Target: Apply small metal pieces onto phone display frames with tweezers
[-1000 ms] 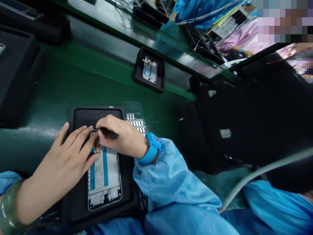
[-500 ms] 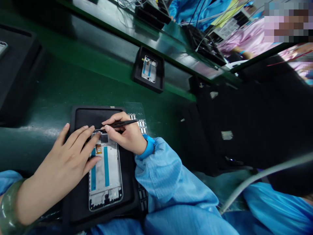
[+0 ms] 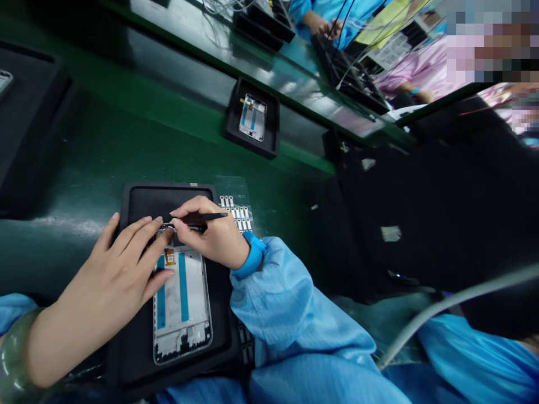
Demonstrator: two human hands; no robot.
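Observation:
A silver phone frame [image 3: 196,303] with two blue strips and an orange flex cable [image 3: 170,257] lies in a black foam tray [image 3: 223,314]. Spread over its upper left part is my left hand [image 3: 122,269], fingers apart, fingertips resting at the frame's top end. My right hand [image 3: 214,233] pinches a pair of dark tweezers [image 3: 206,217], whose tip reaches the top edge of the frame; my fingers hide the exact contact point. Right of the tray, a clear sheet with small white pieces [image 3: 236,213] lies partly under my right hand.
A second phone frame [image 3: 253,118] sits in a small black tray [image 3: 272,143] further back. Black trays [image 3: 25,123] stand at the left, dark foam stacks [image 3: 421,202] at the right. A grey hose [image 3: 455,300] crosses at lower right. Co-workers sit beyond the metal ledge [image 3: 181,45].
My right hand has shifted slightly left along the frame's top edge, and the tweezers lie flatter. My left hand stays put. A co-worker's hands have come into sight at the back.

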